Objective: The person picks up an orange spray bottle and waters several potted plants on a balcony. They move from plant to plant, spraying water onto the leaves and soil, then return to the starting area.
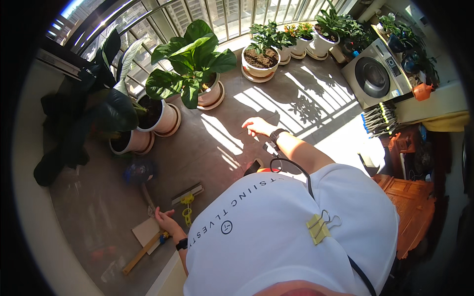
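My right hand [257, 127] hovers over the grey tiled floor in front of the potted plants. Its fingers are loosely stretched out, with nothing visible in them. My left hand [169, 222] is low at the left, fingers apart, close to the end of a thin handle [148, 197]. That handle leads toward a dark blue rounded thing [139, 171], too blurred to name. Beside this hand lie a pale flat board [146, 232], a wooden strip [140, 256] and a wide-bladed tool with a yellow handle [187, 199]. A black cable [302, 169] hangs near my right forearm.
Large leafy plants in white pots [210, 93] line the railing [232, 19] at the left and back. A smaller potted plant [260, 57] stands farther right. A front-loading washing machine [374, 74] and carved wooden furniture [407, 202] are at the right.
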`<state>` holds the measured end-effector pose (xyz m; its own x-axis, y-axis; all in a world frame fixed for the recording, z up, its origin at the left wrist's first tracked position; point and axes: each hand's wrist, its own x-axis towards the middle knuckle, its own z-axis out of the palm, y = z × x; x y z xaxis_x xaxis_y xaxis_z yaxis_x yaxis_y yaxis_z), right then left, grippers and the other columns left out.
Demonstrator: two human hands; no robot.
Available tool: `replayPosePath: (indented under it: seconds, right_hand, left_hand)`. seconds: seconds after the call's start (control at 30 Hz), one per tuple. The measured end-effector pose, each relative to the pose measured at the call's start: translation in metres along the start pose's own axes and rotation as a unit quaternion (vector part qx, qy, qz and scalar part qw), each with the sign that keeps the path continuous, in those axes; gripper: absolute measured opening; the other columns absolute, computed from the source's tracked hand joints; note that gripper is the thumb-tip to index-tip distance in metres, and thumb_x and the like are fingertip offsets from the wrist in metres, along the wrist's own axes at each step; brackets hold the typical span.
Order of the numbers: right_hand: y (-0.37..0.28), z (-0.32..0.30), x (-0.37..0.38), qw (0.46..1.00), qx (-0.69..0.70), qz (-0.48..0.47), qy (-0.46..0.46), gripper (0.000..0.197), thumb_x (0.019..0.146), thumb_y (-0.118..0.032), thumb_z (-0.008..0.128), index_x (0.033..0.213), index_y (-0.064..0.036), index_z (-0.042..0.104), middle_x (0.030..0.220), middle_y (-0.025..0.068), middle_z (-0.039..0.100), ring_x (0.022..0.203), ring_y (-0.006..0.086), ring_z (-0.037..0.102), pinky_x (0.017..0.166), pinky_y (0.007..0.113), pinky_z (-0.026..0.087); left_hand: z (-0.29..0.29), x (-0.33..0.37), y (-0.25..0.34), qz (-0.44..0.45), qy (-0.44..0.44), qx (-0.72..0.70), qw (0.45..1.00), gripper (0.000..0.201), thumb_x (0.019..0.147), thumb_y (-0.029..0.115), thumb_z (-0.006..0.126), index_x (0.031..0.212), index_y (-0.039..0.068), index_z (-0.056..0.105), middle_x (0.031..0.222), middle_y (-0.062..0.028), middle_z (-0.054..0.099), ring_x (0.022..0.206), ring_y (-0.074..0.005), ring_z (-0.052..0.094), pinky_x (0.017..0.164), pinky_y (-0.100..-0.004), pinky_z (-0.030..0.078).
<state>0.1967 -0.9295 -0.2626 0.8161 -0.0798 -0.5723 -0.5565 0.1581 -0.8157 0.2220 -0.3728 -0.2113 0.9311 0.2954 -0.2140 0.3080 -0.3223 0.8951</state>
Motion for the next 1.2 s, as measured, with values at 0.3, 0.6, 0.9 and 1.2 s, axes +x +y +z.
replayPosePath:
  seconds: [0.3, 0.6, 0.9, 1.2]
  right_hand:
    - [-0.015, -0.052, 0.004, 0.998, -0.067, -0.01, 0.014, 0.032, 0.093, -0.016, 0.056, 0.124, -0.0094, 0.059, 0.092, 0.001, 0.069, 0.08, 0.0099, 0.064, 0.081, 0.028, 0.05]
    - [0.057, -0.107, 0.034, 0.969, -0.15, 0.198, -0.003, 0.026, 0.098, -0.015, 0.045, 0.121, -0.0085, 0.057, 0.09, 0.0061, 0.069, 0.077, 0.0148, 0.064, 0.072, 0.03, 0.049]
    - [-0.009, 0.007, 0.128, 0.922, -0.333, 0.106, -0.167, 0.028, 0.097, -0.02, 0.05, 0.122, -0.0114, 0.058, 0.099, 0.0051, 0.067, 0.091, 0.0177, 0.065, 0.084, 0.033, 0.048]
    - [-0.014, 0.088, 0.105, 0.943, -0.276, 0.075, -0.17, 0.037, 0.087, -0.023, 0.068, 0.117, -0.0015, 0.062, 0.096, 0.0096, 0.07, 0.086, 0.0177, 0.069, 0.078, 0.028, 0.055]
  left_hand:
    - [0.048, -0.055, -0.076, -0.103, -0.176, 0.193, 0.96, 0.057, 0.095, 0.02, 0.051, 0.147, 0.007, 0.033, 0.145, -0.0194, 0.042, 0.134, -0.0296, 0.042, 0.11, -0.0412, 0.036]
    - [-0.061, -0.277, -0.263, -0.395, -0.02, 0.258, 0.881, 0.056, 0.093, 0.026, 0.053, 0.141, -0.001, 0.039, 0.115, -0.023, 0.06, 0.104, -0.036, 0.058, 0.089, -0.045, 0.047]
    - [-0.033, -0.402, -0.276, -0.453, 0.078, 0.149, 0.876, 0.054, 0.094, 0.027, 0.054, 0.137, -0.004, 0.043, 0.131, -0.0228, 0.054, 0.122, -0.0368, 0.051, 0.101, -0.0411, 0.043]
    - [-0.075, -0.333, -0.253, -0.408, 0.045, 0.053, 0.91, 0.044, 0.097, 0.019, 0.045, 0.137, 0.001, 0.047, 0.099, -0.0178, 0.071, 0.102, -0.0275, 0.064, 0.09, -0.0383, 0.048]
